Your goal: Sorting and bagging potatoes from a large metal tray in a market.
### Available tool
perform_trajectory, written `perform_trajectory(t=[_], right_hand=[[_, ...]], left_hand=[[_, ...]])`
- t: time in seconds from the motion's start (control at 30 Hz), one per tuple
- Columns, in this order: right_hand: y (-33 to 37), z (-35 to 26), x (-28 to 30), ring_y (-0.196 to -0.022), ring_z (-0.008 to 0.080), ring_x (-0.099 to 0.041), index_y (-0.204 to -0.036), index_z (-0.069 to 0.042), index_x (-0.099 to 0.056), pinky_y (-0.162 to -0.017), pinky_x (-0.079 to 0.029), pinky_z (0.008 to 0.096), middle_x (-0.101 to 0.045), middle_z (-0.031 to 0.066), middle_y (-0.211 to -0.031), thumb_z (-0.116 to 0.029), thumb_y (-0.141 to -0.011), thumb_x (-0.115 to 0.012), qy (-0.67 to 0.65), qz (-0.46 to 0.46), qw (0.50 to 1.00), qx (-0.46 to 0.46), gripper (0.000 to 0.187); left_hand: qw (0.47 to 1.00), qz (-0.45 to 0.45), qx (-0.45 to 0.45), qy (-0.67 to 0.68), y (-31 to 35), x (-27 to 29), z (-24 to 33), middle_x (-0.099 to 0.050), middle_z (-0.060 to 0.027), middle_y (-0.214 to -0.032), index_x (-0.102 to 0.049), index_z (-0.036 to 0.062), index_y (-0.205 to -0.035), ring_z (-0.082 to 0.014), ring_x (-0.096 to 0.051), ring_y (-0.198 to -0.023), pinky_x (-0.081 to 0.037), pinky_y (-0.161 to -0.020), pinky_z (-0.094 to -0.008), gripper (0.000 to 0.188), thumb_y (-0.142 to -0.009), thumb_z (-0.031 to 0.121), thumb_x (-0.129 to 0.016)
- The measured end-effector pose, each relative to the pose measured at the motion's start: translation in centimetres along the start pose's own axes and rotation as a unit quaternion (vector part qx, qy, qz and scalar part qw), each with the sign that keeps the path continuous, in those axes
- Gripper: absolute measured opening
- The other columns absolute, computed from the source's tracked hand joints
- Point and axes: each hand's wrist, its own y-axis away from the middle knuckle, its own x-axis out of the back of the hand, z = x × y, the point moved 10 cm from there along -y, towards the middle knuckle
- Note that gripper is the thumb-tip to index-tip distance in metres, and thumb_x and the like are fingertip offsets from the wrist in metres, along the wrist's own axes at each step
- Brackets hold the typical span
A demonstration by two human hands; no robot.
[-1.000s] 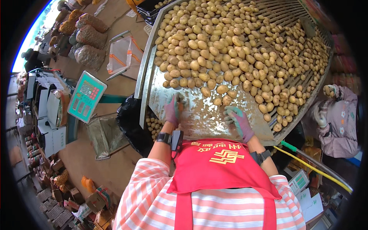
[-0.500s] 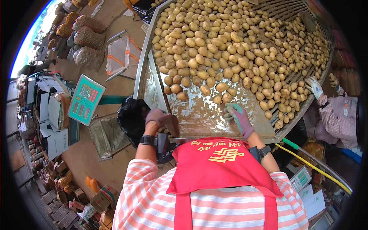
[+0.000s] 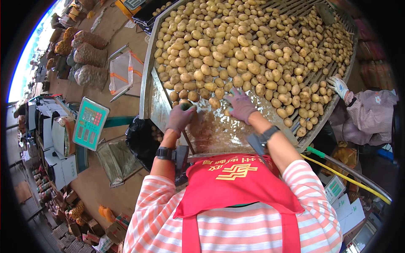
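Observation:
Many pale yellow potatoes (image 3: pixel 219 46) cover a slatted metal sorting table (image 3: pixel 249 137), whose near end is a bare, wet metal sheet. Both my hands wear purple gloves with green palms. At the left of the sheet is my left hand (image 3: pixel 180 116), its fingers curled in beside the front row of potatoes; whatever they hold is hidden. My right hand (image 3: pixel 241 106) reaches over the sheet with its fingers spread against the nearest potatoes. One potato shows partly beside its palm.
A black bag (image 3: pixel 141 137) hangs by the table's left corner, near a green scale (image 3: pixel 90 123). Filled sacks (image 3: pixel 90 57) and a folding frame (image 3: pixel 125 71) stand farther left. At the right edge, another person's gloved hand (image 3: pixel 338 87) touches the potatoes.
Both my hands have moved forward to the front row of potatoes, the left away from the black bag. The right has turned palm down and moved left. The view has shifted slightly.

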Motion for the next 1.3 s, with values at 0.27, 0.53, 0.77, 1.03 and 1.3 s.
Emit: perform_trajectory(t=[0.27,0.53,0.77,1.03,1.3], right_hand=[[0.3,3.4,-3.0,-0.097,0.0345,-0.061,-0.104,-0.006,-0.061,-0.084,-0.048,0.0420,-0.063,0.0213,-0.101,-0.029,-0.078,-0.066,-0.353,-0.067,0.913,-0.193,0.034],[-4.3,3.8,1.7,-0.093,0.0287,-0.063,-0.118,-0.010,-0.054,-0.076,-0.052,0.0389,-0.046,0.0174,-0.124,-0.022,-0.077,-0.064,0.024,-0.067,0.992,-0.105,0.043],[-0.4,2.8,-1.4,-0.091,0.0333,-0.065,-0.126,-0.011,-0.050,-0.076,-0.054,0.0370,-0.042,0.0234,-0.131,-0.015,-0.079,-0.060,0.086,-0.143,0.979,-0.118,0.049],[7.9,6.0,-1.7,-0.077,0.0157,-0.060,-0.124,-0.009,-0.052,-0.057,-0.051,0.0256,-0.058,0.0075,-0.094,-0.024,-0.087,-0.056,-0.840,-0.041,0.493,-0.222,0.040],[13.3,6.9,-4.9,-0.073,0.0191,-0.061,-0.125,-0.006,-0.051,-0.055,-0.053,0.0257,-0.060,0.0142,-0.111,-0.025,-0.094,-0.055,-0.913,0.028,0.292,-0.281,0.037]], left_hand=[[0.994,-0.069,-0.030,-0.081,0.3,-8.8,-0.1,-0.062,-0.0160,-0.106,-0.061,0.0073,-0.105,-0.0343,-0.059,-0.100,-0.048,-0.086,-0.0416,0.040,-0.074,0.030,-0.072],[0.968,0.141,-0.166,-0.124,-2.0,-0.5,9.0,-0.058,-0.0174,-0.107,-0.060,0.0093,-0.107,-0.0378,-0.056,-0.103,-0.046,-0.089,-0.0415,0.032,-0.079,0.022,-0.069],[0.940,0.166,-0.238,-0.177,-9.1,-0.4,12.3,-0.049,-0.0196,-0.127,-0.052,0.0116,-0.124,-0.0399,-0.045,-0.119,-0.038,-0.100,-0.0455,0.054,-0.078,0.034,-0.068],[0.953,0.038,-0.183,-0.240,-7.5,-4.5,9.6,-0.047,-0.0156,-0.131,-0.048,0.0129,-0.131,-0.0362,-0.048,-0.115,-0.036,-0.100,-0.0480,0.067,-0.076,0.045,-0.066],[0.920,0.253,-0.262,-0.143,-15.1,2.5,15.3,-0.046,-0.0165,-0.131,-0.056,0.0173,-0.120,-0.0380,-0.045,-0.119,-0.040,-0.098,-0.0437,0.048,-0.076,0.030,-0.068]])
